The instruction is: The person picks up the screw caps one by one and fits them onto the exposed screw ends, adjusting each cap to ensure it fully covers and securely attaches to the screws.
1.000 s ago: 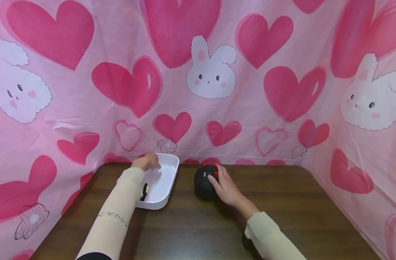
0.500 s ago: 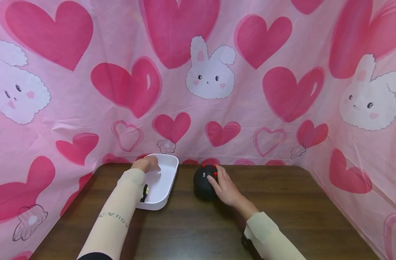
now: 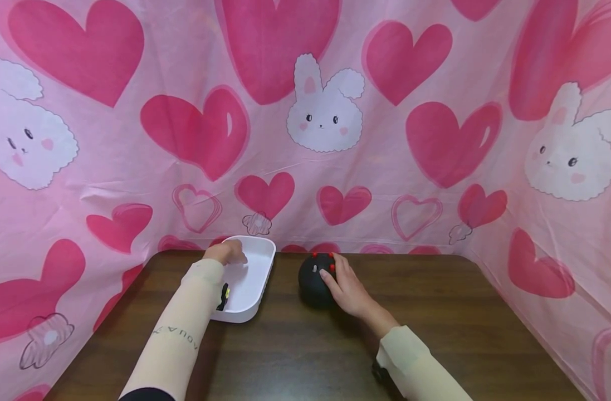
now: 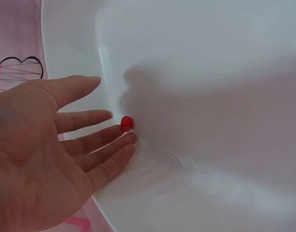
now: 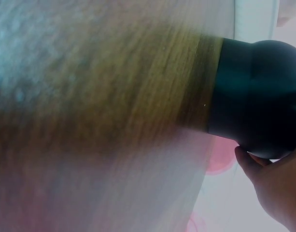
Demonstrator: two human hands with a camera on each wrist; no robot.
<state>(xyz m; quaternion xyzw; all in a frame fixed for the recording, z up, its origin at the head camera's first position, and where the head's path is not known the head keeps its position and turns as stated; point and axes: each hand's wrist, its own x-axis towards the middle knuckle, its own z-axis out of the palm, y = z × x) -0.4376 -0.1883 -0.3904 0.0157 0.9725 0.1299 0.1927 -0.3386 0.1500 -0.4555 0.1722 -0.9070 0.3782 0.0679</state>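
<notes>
My left hand [image 3: 226, 253] reaches into a white tray [image 3: 255, 273]. In the left wrist view its fingers are loosely extended, and a small red bead [image 4: 127, 123] lies at the fingertips near the tray's end wall. No fingers close round the bead. My right hand [image 3: 351, 288] holds the right side of a black dome-shaped object [image 3: 312, 289], thumb on top and fingers round the side. Several small red knobs [image 3: 332, 268] and one grey peg [image 3: 314, 269] stick up from the dome. The right wrist view shows its cylindrical base [image 5: 230, 87] on the tabletop.
A brown wooden table [image 3: 305, 356] carries the tray on the left and the dome near the middle. A pink cloth [image 3: 305, 172] with hearts and rabbits hangs behind and at both sides. A thin dark hair [image 4: 175, 159] lies in the tray.
</notes>
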